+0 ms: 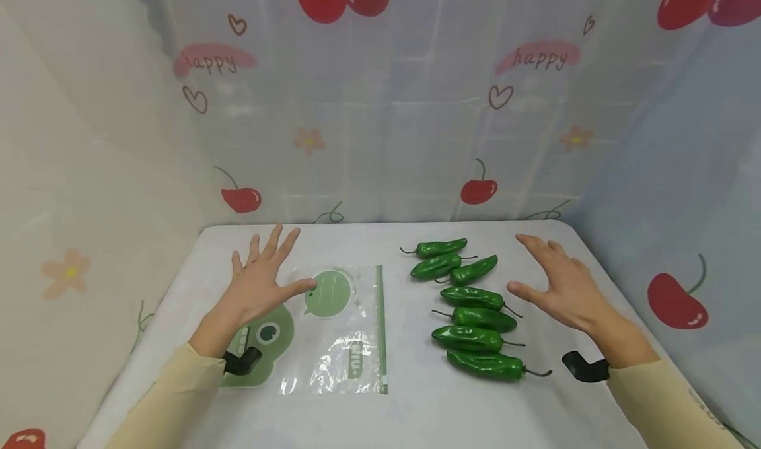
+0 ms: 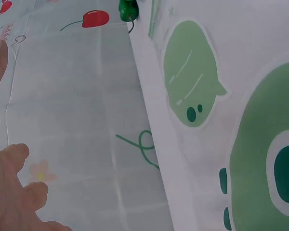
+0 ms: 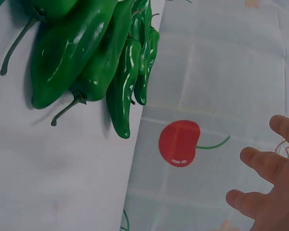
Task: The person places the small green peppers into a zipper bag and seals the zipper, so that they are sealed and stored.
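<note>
Several green peppers (image 1: 475, 318) lie in a loose column right of the table's middle, stems pointing both ways; the right wrist view shows them close up (image 3: 72, 53). To their left a clear zip bag with green print (image 1: 333, 330) lies flat, its green zip edge toward the peppers. My left hand (image 1: 255, 284) is spread above the bag's left part, holding nothing; its fingers (image 2: 19, 156) show in the left wrist view. My right hand (image 1: 561, 287) hovers right of the peppers, fingers extended and apart, touching none of them; its fingers (image 3: 262, 163) show in the right wrist view.
The white table (image 1: 416, 416) has its far edge against a hanging curtain (image 1: 392, 158) printed with cherries, hearts and flowers. More curtain stands along the left and right sides. Black bands sit at both wrists, over pale yellow sleeves.
</note>
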Demonstrator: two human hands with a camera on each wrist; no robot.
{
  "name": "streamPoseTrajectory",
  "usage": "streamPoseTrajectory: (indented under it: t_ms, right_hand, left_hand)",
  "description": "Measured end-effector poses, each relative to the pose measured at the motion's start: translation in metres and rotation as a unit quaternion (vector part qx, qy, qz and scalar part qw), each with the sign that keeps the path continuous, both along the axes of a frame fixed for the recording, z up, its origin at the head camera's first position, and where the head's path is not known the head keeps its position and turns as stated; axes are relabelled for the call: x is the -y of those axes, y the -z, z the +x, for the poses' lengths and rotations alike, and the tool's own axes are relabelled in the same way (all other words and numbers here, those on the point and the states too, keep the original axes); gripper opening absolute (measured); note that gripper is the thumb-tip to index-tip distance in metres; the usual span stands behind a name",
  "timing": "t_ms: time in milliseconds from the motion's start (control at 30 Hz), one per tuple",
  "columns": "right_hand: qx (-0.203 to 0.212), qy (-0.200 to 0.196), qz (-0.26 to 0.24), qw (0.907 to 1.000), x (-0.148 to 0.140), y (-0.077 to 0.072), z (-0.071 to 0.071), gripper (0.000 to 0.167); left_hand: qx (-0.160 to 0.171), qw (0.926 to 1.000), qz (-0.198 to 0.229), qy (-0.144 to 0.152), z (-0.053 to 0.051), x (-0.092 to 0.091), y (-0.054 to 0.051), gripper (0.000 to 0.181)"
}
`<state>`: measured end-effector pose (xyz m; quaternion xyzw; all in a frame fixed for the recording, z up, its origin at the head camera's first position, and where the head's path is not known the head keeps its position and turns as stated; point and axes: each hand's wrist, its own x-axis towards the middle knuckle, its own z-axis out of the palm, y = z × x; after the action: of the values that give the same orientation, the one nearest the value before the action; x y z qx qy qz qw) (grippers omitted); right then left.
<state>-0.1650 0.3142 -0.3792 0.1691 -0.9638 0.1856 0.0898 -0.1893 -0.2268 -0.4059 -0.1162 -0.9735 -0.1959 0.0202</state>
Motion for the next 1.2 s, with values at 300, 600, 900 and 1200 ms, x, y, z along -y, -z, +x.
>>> streamPoseTrajectory:
  t_ms: [300,600,900,1200]
  right_hand:
    - [-0.012,-0.005,-0.017,0.9998,0.009,0.005,0.006,0.09]
    - [0.003,-0.013,-0.033,0.9994,0.017,0.012,0.011,0.09]
    - [0.017,-0.013,-0.055,0.9983,0.022,0.023,0.018,0.09]
    - [0.016,-0.038,-0.093,0.9948,0.024,0.035,0.028,0.083]
  left_hand:
    - [-0.007,1.0,0.006,0.003,0.002,-0.009,0.006,0.104]
    - [-0.004,0.9997,0.023,0.005,0.005,-0.016,0.01,0.099]
    - [0.014,0.9974,0.07,0.012,0.006,-0.025,0.021,0.101]
    - [0.017,0.99,0.14,0.002,0.006,-0.038,0.031,0.102]
